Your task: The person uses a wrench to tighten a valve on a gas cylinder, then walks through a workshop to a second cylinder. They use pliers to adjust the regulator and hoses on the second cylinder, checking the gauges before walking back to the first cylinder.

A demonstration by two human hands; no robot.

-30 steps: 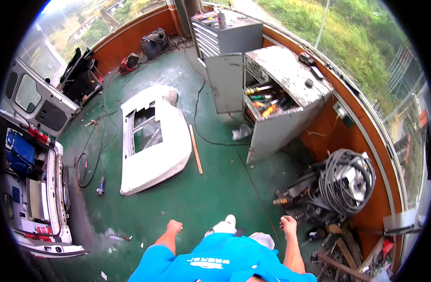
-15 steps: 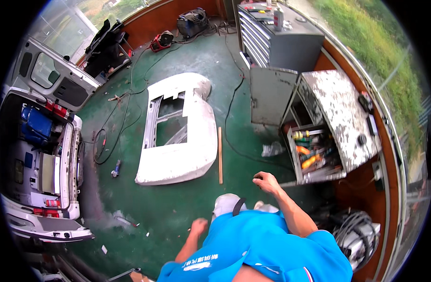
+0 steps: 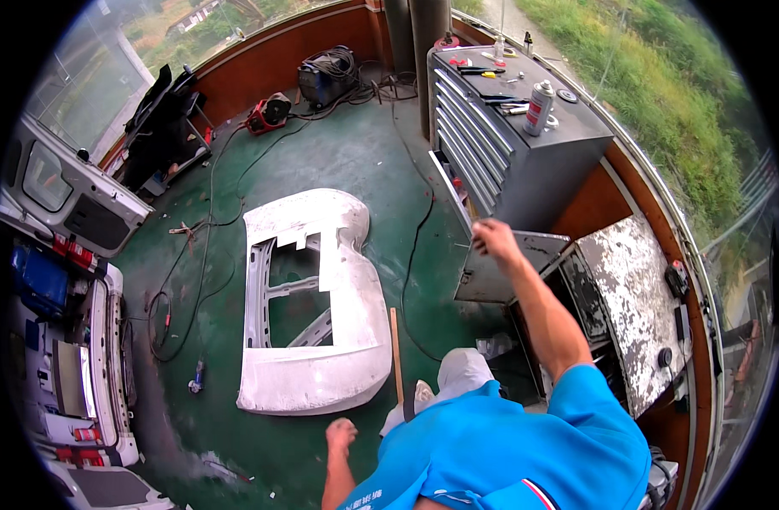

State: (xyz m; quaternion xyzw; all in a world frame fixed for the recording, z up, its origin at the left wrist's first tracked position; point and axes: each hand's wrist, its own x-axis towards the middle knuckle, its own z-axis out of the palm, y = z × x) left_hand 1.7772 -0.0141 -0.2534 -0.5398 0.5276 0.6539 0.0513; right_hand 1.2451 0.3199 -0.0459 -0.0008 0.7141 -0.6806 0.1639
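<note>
My right arm is stretched forward, and the right hand (image 3: 496, 240) is closed in the air near the open bottom drawer (image 3: 451, 189) of the grey tool chest (image 3: 547, 166). Whether anything is inside its fingers is hidden. Below that hand stands the open door (image 3: 525, 263) of a worn metal cabinet (image 3: 632, 297), whose top is paint-flaked. My left hand (image 3: 341, 435) hangs low with curled fingers and nothing visible in it. Just ahead of it on the green floor lies a white vehicle body panel (image 3: 313, 382) with a large cut-out. A thin wooden strip (image 3: 396, 357) lies beside the panel.
A spray can (image 3: 538, 108) and pliers (image 3: 481, 71) sit on the chest. Black cable (image 3: 419, 229) crosses the floor. A blue-handled tool (image 3: 197, 376) lies left of the panel. At far left is an open white vehicle (image 3: 113, 340); a welding machine (image 3: 330, 76) stands at the back.
My right hand has reached forward from over the floor to the cabinet door and drawer. My body has come closer to the tool chest, and the view has tilted up. My left hand still hangs low.
</note>
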